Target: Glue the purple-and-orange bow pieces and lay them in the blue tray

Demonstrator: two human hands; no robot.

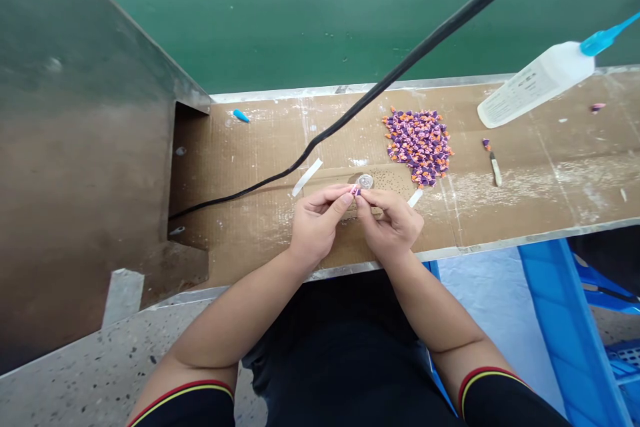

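My left hand (316,223) and my right hand (393,221) meet over the cardboard, fingertips pinched on a small purple-and-pink piece (356,191). Its exact kind is too small to make out. Just beyond the fingers sits a small clear round dish (366,181), next to a cardboard patch (395,180) dotted with tiny dark marks. To the right of the hands lies a pile of small purple, pink and orange pieces (419,145). A strip of white tape (415,198) shows beside my right hand, another strip (307,177) beyond my left.
A black cable (345,119) runs diagonally across the bench. A white bottle with a blue nozzle (537,85) stands at right, near a small knife-like tool (495,169). At the far left lies a blue cap (241,116), beside a metal panel (90,147). Blue crates (565,320) stand below the edge.
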